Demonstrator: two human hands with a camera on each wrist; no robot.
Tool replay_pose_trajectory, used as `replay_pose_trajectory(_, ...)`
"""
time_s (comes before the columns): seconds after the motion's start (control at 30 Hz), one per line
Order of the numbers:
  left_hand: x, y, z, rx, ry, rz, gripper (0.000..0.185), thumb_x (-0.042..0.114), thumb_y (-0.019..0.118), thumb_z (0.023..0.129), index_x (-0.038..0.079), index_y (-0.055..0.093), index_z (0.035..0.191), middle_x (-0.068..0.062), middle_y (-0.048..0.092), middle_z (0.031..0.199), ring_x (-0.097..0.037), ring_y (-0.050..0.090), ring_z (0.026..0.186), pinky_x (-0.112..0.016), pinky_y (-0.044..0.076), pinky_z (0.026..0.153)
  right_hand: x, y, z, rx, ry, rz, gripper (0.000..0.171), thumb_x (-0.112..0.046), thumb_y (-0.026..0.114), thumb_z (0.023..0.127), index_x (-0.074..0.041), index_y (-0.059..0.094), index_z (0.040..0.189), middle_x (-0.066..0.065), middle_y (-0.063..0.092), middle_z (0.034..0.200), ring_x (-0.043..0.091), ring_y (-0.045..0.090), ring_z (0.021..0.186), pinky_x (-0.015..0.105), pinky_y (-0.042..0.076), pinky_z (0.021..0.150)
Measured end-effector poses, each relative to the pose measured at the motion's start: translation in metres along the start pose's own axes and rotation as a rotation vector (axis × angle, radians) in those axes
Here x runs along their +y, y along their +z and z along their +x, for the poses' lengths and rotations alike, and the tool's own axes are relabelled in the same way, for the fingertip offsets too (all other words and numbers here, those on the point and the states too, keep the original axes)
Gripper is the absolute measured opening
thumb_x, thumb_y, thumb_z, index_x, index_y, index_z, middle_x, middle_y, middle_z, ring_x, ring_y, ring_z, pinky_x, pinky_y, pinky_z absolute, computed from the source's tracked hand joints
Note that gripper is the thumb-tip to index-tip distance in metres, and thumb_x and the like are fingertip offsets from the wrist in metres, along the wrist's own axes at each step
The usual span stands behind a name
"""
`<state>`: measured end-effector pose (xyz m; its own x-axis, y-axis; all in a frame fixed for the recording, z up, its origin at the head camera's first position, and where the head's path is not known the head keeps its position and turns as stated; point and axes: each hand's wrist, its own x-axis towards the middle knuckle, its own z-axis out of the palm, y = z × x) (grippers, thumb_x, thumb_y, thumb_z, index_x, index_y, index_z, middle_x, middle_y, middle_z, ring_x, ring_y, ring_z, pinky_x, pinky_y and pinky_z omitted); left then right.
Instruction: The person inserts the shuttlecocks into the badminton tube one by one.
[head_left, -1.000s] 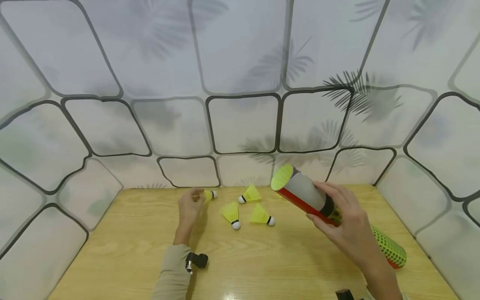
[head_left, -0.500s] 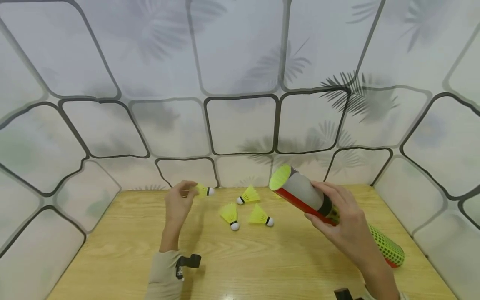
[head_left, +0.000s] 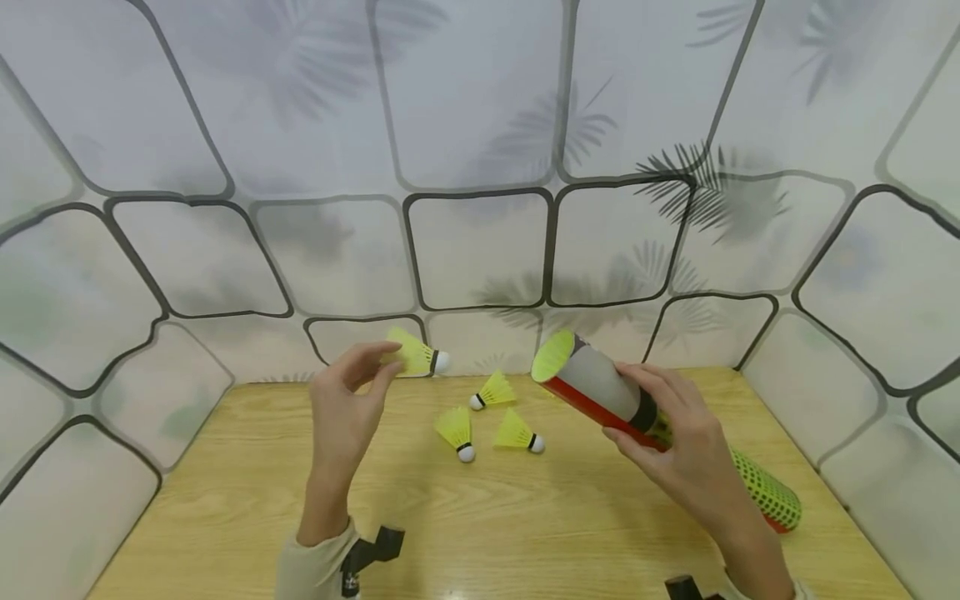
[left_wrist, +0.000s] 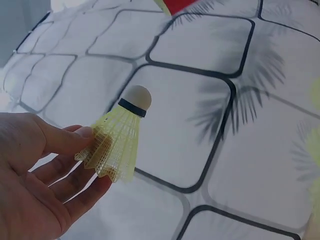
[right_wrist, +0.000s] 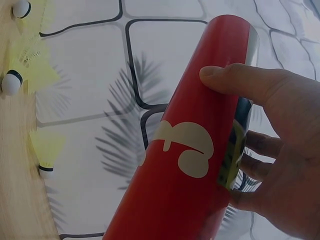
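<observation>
My left hand (head_left: 347, 398) pinches a yellow shuttlecock (head_left: 416, 357) by its skirt, lifted above the wooden table (head_left: 240, 500), cork pointing right. In the left wrist view the same shuttlecock (left_wrist: 117, 142) sits between thumb and fingers of that left hand (left_wrist: 75, 155). My right hand (head_left: 678, 446) grips a red, grey and yellow shuttlecock tube (head_left: 600, 387), tilted with its open mouth (head_left: 552, 356) toward the left. The right wrist view shows that tube (right_wrist: 195, 155) with the thumb across it. Three more yellow shuttlecocks (head_left: 495, 417) lie on the table between the hands.
A patterned white backdrop (head_left: 480, 167) walls in the table at the back and both sides. Black wrist camera mounts (head_left: 371, 550) show at the bottom edge. The tube's lower end (head_left: 776, 504) reaches toward the table's right side.
My left hand picked the shuttlecock up off the table and raised it, moving slightly left then up. The right hand and tube have barely shifted.
</observation>
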<state>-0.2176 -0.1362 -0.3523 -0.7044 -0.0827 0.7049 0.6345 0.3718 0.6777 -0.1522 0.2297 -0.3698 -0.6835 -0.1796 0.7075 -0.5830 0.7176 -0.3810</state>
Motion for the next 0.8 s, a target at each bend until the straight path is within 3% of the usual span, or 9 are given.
replay_pose_trajectory(0.13, 0.025, 0.012, -0.005, 0.015, 0.105, -0.087, 0.021, -0.008, 0.077, 0.088, 0.004, 0.078, 0.105, -0.007, 0.077, 0.093, -0.014, 0.071, 0.082, -0.021, 0.058, 0.084, -0.002, 0.001, 0.000, -0.010, -0.009, 0.001, 0.085, -0.005, 0.094, 0.070, -0.015, 0.057, 0.145, 0.005, 0.057, 0.139, 0.022, 0.053, 0.122, 0.009, 0.040, 0.096)
replay_pose_trajectory(0.27, 0.039, 0.030, -0.009, -0.002, 0.186, -0.131, 0.022, -0.008, 0.077, 0.087, 0.002, 0.077, 0.106, -0.007, 0.077, 0.095, -0.020, 0.074, 0.085, -0.025, 0.059, 0.086, -0.003, 0.001, 0.000, -0.025, 0.000, 0.007, 0.083, -0.007, 0.094, 0.072, -0.015, 0.057, 0.145, 0.005, 0.057, 0.140, 0.023, 0.052, 0.125, 0.009, 0.039, 0.098)
replay_pose_trajectory(0.57, 0.052, 0.067, -0.016, -0.063, 0.236, -0.168, 0.023, -0.006, 0.076, 0.089, 0.003, 0.076, 0.110, -0.005, 0.077, 0.099, -0.018, 0.074, 0.093, -0.030, 0.060, 0.087, -0.002, -0.001, 0.003, -0.032, -0.004, 0.008, 0.083, -0.008, 0.094, 0.073, -0.016, 0.056, 0.146, 0.003, 0.057, 0.140, 0.022, 0.051, 0.126, 0.010, 0.038, 0.100)
replay_pose_trajectory(0.8, 0.059, 0.077, -0.022, -0.068, 0.279, -0.157, 0.028, -0.010, 0.073, 0.089, 0.003, 0.075, 0.113, -0.007, 0.077, 0.104, -0.020, 0.074, 0.098, -0.031, 0.059, 0.090, -0.006, 0.000, -0.001, -0.014, -0.008, -0.005, 0.083, -0.007, 0.095, 0.071, -0.017, 0.058, 0.144, 0.002, 0.058, 0.138, 0.019, 0.054, 0.120, 0.008, 0.040, 0.095)
